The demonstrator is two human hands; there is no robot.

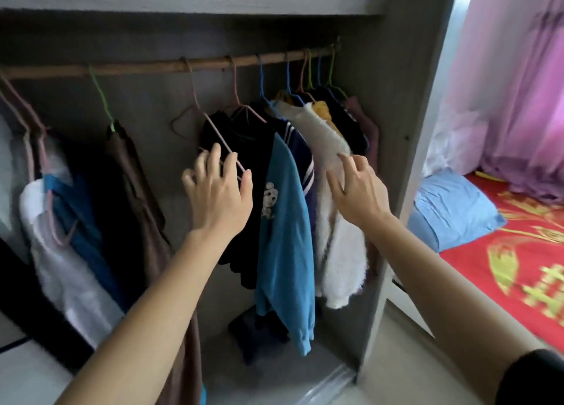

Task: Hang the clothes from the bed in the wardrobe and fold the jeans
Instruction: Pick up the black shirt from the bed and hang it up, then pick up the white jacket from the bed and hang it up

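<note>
A wooden rail (146,67) crosses the open grey wardrobe (406,105). From it hang a black garment (259,160), a blue sweatshirt with a cartoon print (287,221), a white fluffy top (338,252) and darker clothes behind. An empty pink hanger (195,114) hangs just left of the black garment. My left hand (218,191) is spread with its fingers touching that hanger's lower arm. My right hand (355,187) has relaxed fingers against the white fluffy top. Neither hand holds clothing.
At the left hang a brown garment (134,184) on a green hanger and white and blue clothes (61,221). Dark folded cloth (253,334) lies on the wardrobe floor. To the right are a bed with a red patterned cover (518,267), a blue pillow (451,209) and pink curtains (525,84).
</note>
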